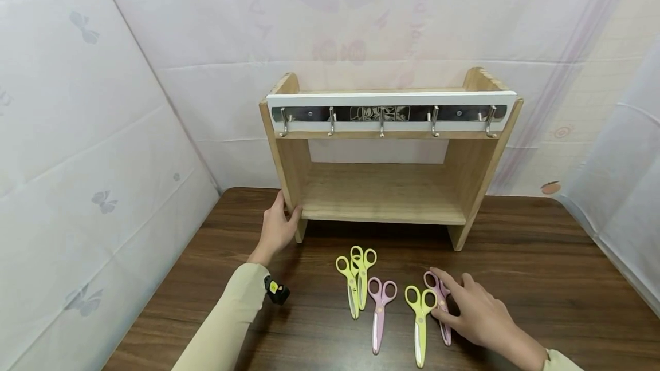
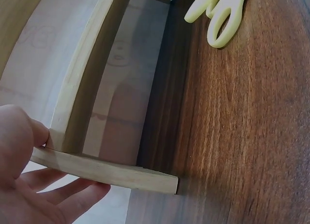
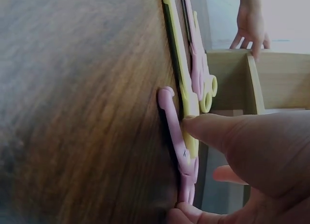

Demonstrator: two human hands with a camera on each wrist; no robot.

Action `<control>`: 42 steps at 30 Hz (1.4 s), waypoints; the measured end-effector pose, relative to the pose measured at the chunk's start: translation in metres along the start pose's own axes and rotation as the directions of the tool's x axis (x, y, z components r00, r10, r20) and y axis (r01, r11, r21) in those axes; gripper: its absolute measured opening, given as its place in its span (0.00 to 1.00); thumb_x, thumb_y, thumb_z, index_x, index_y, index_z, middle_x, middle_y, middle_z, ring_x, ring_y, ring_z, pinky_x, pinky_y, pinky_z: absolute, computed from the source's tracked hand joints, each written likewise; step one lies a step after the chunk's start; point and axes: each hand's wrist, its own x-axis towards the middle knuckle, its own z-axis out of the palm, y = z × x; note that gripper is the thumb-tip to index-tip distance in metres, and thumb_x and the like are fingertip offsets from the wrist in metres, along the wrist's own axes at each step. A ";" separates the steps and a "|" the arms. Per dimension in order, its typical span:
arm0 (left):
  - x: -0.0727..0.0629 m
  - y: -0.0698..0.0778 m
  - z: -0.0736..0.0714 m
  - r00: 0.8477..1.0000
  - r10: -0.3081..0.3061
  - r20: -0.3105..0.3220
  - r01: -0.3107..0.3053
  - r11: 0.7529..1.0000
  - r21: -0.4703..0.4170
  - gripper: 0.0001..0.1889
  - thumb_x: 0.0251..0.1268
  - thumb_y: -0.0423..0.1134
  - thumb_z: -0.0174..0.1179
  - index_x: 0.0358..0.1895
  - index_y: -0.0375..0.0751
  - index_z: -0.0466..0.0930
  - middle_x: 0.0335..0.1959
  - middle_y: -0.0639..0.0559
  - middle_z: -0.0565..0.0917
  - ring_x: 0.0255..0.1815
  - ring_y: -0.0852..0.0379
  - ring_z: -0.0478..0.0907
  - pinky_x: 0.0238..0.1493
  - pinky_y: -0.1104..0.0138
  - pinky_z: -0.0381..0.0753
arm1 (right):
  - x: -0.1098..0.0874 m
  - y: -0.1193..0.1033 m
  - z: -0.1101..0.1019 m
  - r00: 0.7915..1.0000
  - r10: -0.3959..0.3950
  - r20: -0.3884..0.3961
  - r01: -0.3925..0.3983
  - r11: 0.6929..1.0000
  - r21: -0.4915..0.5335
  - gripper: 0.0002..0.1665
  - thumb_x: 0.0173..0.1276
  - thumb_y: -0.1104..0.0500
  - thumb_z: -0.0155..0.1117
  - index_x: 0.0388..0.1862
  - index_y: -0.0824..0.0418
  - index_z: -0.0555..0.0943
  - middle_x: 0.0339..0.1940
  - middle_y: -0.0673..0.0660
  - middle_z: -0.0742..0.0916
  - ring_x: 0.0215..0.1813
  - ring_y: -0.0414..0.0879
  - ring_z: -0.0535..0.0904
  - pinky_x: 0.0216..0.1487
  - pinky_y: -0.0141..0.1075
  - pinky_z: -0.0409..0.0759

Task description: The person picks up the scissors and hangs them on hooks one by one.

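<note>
My left hand point(image 1: 278, 227) grips the lower left side panel of a light wooden shelf rack point(image 1: 381, 217), thumb on the inner side and fingers outside. Near the table's front right, my right hand point(image 1: 476, 308) reaches over pink scissors point(image 1: 444, 319), with its thumb and index finger spread at their handles. In the right wrist view, the thumb tip meets the handle of neighbouring yellow scissors point(image 3: 190, 105), while a fingertip is at the end of the pink scissors point(image 3: 175, 132). More pink scissors point(image 1: 378, 316) and two overlapping yellow scissors point(image 1: 353, 288) lie to the left.
Across the rack's upper front runs a white board point(image 1: 319, 98) with several metal hooks point(image 1: 382, 122). The rack stands on a dark wood table point(image 1: 541, 256), near a patterned cloth backdrop point(image 1: 216, 73). A black wrist device point(image 1: 277, 291) sits at the left sleeve.
</note>
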 end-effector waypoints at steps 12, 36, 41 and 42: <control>-0.001 -0.002 0.001 1.000 0.018 0.005 -0.018 1.000 -0.005 0.24 0.79 0.36 0.57 0.72 0.34 0.66 0.59 0.30 0.81 0.56 0.36 0.83 0.46 0.46 0.88 | 0.000 0.007 -0.003 0.998 0.014 0.068 -0.013 1.000 -0.006 0.45 0.60 0.48 0.80 0.76 0.44 0.72 0.47 0.59 0.81 0.41 0.53 0.80 0.21 0.46 0.75; 0.000 -0.004 0.005 1.000 0.014 0.010 -0.014 1.000 0.010 0.26 0.79 0.38 0.58 0.74 0.35 0.65 0.59 0.31 0.81 0.56 0.37 0.84 0.46 0.47 0.88 | -0.002 0.033 -0.005 0.989 -0.082 -0.124 0.084 0.996 0.012 0.30 0.57 0.67 0.76 0.60 0.57 0.80 0.29 0.45 0.82 0.30 0.41 0.79 0.21 0.41 0.74; 0.002 -0.005 0.002 1.000 0.019 0.006 -0.019 1.000 -0.006 0.25 0.79 0.38 0.58 0.73 0.35 0.66 0.60 0.32 0.81 0.57 0.37 0.83 0.45 0.47 0.88 | 0.004 0.036 -0.012 0.994 -0.067 -0.084 0.069 0.997 0.021 0.26 0.56 0.67 0.75 0.55 0.59 0.81 0.25 0.42 0.80 0.27 0.39 0.75 0.21 0.39 0.71; 0.003 -0.005 0.002 1.000 0.022 0.006 -0.022 1.000 -0.009 0.25 0.79 0.38 0.58 0.73 0.35 0.66 0.60 0.32 0.81 0.57 0.37 0.83 0.45 0.47 0.88 | 0.005 0.036 -0.014 0.996 -0.055 -0.071 0.057 0.998 0.019 0.25 0.57 0.66 0.75 0.54 0.58 0.82 0.25 0.42 0.80 0.27 0.40 0.74 0.21 0.39 0.70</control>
